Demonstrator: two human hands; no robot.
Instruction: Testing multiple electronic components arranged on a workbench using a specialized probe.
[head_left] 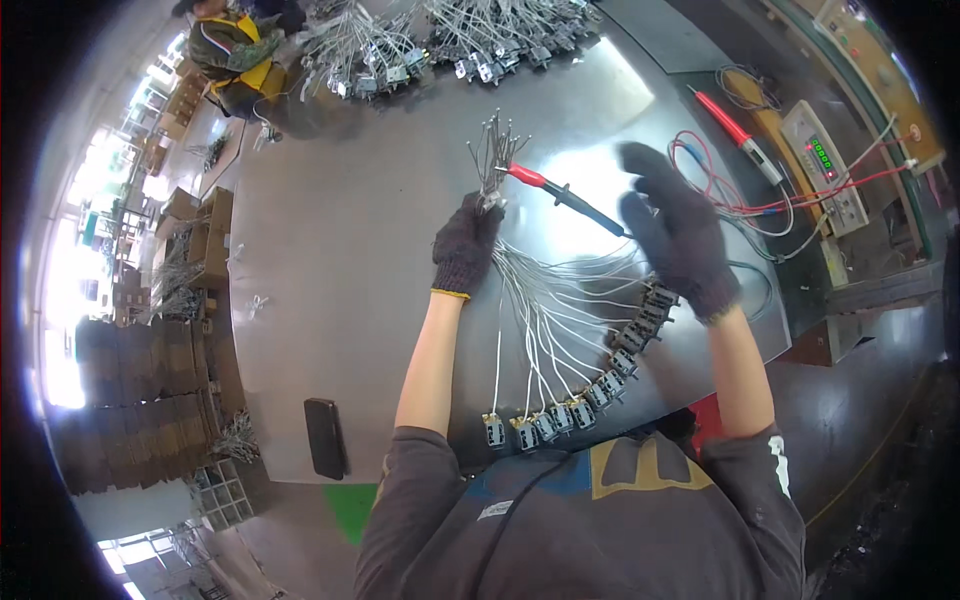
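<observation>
L grip [466,242] round wire bundle [507,262], well off L tbl edge [242,350]

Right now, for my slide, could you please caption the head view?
Gloved left hand grips white cables; right hand open beside red-and-black probe.

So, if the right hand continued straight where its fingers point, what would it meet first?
Probably the heap of cables on the far side of the table, though the height of the right hand is unclear.

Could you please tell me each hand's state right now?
Left hand: closed, holding bundled white wires.
Right hand: open; contact with the red-and-black probe unclear.
</observation>
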